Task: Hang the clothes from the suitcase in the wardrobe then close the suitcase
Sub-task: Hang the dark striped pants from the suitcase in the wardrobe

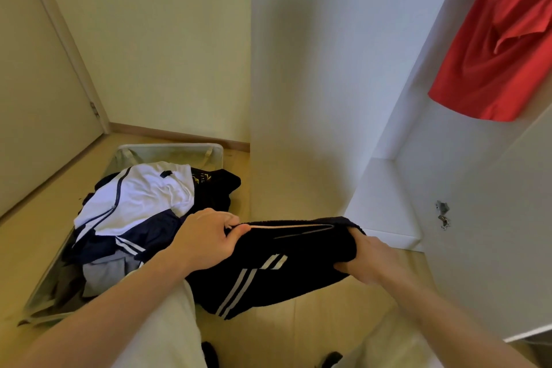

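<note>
Black striped trousers (268,272) stretched between left hand (206,239), right hand (367,260)

Wood floor (268,337) w/ open suitcase (167,150) lying on it.

Warm, even indoor light — soft shadows, slight blur, wide-angle bending at edges.

Left hand (206,236) and right hand (366,260) out front, forearms bare — fingers curled. Both gripping, level, well apart.
</note>
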### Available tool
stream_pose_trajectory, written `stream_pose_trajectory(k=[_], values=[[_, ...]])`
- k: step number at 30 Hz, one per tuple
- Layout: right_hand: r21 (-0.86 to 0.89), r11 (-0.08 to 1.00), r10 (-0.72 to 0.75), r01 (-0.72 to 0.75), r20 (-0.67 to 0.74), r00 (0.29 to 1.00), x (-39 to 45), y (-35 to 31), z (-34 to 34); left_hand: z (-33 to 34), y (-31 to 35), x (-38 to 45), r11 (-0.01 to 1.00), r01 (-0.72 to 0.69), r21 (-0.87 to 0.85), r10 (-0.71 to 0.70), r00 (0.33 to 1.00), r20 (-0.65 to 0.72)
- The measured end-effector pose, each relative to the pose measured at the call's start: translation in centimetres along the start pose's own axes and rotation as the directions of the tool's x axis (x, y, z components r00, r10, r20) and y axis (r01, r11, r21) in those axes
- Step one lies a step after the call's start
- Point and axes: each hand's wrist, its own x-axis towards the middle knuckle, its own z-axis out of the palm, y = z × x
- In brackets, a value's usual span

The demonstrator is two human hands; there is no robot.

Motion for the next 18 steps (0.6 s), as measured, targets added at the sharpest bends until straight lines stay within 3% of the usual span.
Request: stream_pose_trajectory(k=[5,7,12,15,18], values=[[-0.135,0.991,-0.006,-0.009,-0.106,0.994,0.1,0.7,-3.9,0.4,1.6,0.6,0.988,0.075,-0.137,-0.029,0.951,0.307],[-0.111,0.994,-0.038,0.023,-0.141,0.989,-0.6,-0.2,-4.8,0.7,2.4,1.7,0.974,0.119,-0.192,-0.035,0.919,0.392],[-0.116,0.943,-0.33,0.311,-0.226,0.917,-2.6,-3.7,-4.5,1.2,1.9,0.9,0.947,0.231,-0.223,-0.144,0.926,0.348],[-0.03,0.937,-0.342,0.348,-0.277,0.898,-2.8,-4.5,-4.1,0.8,1.9,-0.1,0.962,0.2,-0.184,-0.155,0.96,0.235],[0.036,0.936,-0.318,0.351,-0.344,0.884,-2.8,-4.5,-4.7,-1.0,1.4,0.4,0.891,0.257,-0.375,-0.235,0.966,0.104]])
